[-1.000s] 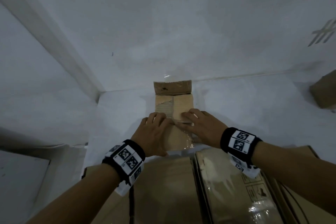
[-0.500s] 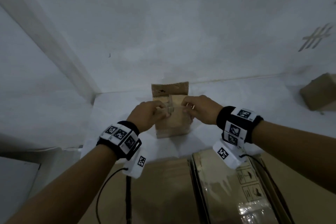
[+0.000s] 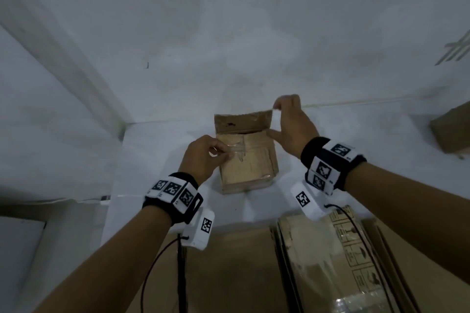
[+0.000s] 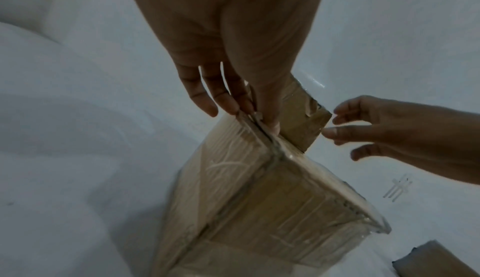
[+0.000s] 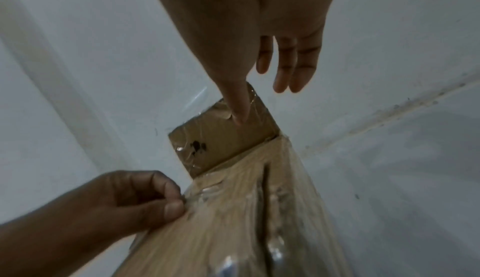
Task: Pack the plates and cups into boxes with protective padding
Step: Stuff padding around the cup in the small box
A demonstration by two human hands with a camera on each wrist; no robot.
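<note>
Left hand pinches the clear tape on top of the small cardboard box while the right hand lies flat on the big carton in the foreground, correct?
Not quite. The left hand does pinch the clear tape on the small cardboard box, but the right hand is up at the box's raised rear flap, touching its corner, not on the big carton. The head view shows this.

Head view downward from above, both wrist views close, sharing the box (image 3: 248, 160).

Right hand (image 5: 249, 41) thumb touches the cardboard box's (image 5: 233, 220) raised flap (image 5: 221, 144); left hand (image 5: 111, 205) pinches clear tape.
</note>
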